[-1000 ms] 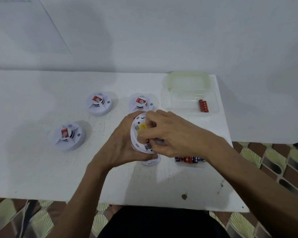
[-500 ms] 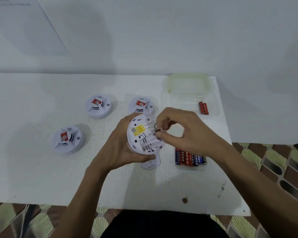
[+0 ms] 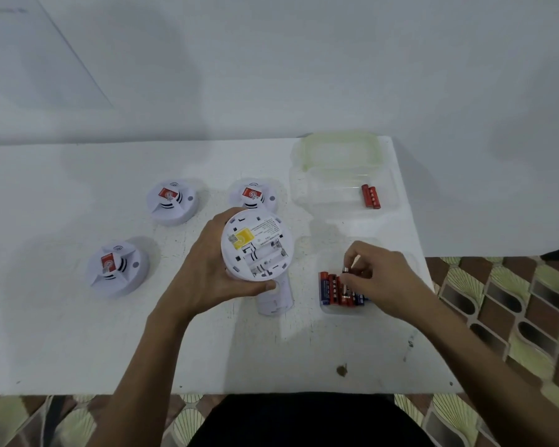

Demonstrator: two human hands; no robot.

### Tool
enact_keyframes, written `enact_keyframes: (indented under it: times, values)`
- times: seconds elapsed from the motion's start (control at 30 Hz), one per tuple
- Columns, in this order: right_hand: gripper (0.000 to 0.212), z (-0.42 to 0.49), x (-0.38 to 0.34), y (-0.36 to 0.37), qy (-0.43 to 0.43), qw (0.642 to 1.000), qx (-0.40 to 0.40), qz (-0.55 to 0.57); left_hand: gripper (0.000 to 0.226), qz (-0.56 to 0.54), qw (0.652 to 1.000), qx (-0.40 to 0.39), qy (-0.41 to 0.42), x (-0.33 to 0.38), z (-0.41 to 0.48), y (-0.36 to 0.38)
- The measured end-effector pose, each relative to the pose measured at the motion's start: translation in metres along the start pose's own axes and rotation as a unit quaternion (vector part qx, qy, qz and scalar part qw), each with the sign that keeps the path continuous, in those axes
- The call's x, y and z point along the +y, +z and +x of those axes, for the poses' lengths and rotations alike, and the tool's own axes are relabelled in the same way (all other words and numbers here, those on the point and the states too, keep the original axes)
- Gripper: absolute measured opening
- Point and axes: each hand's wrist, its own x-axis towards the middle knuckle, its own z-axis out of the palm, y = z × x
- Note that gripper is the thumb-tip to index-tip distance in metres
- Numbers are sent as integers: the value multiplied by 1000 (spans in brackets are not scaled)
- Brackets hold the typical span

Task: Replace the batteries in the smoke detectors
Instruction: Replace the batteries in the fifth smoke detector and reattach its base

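While the left hand (image 3: 207, 272) holds an opened smoke detector (image 3: 257, 245) above the white desk (image 3: 62, 333), its fingers (image 3: 259, 287) wrap the rim from below and its back faces up, showing a yellow label (image 3: 243, 238) and a battery bay that looks empty. Right of those fingers, the right hand (image 3: 380, 279) reaches down to a row of red-and-blue batteries (image 3: 331, 289) lying in a clear tray (image 3: 342, 309); its fingertips (image 3: 347, 277) pinch the metal end of one battery, closed on it. Just under the held detector, a white cover plate (image 3: 276, 301) lies on the desk. Beyond the left fingers sit three more smoke detectors, face up: one far left (image 3: 117, 269), one behind (image 3: 171, 201), one partly hidden (image 3: 254, 195). Farther from the right fingers, a clear container (image 3: 342, 195) holds two red batteries (image 3: 370, 195), with a pale lid (image 3: 339, 150) behind it.
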Motion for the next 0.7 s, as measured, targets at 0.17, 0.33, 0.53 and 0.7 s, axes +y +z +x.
enact_keyframes:
  times: [0.17, 0.33, 0.53, 0.7]
  values:
    - [5, 2, 10, 17, 18, 1000, -10, -15, 92, 7, 1000, -6, -2, 1, 1, 0]
    - [5, 6, 5, 1, 19, 1000, -1, -22, 90, 6, 1000, -3, -1, -1, 0, 0]
    - [2, 33, -14, -43, -21, 994, 103, 5, 88, 8, 1000, 3, 7, 3, 3, 0]
    - [14, 94, -1, -61, -12, 985, 159, -72, 87, 7, 1000, 9, 20, 12, 5, -4]
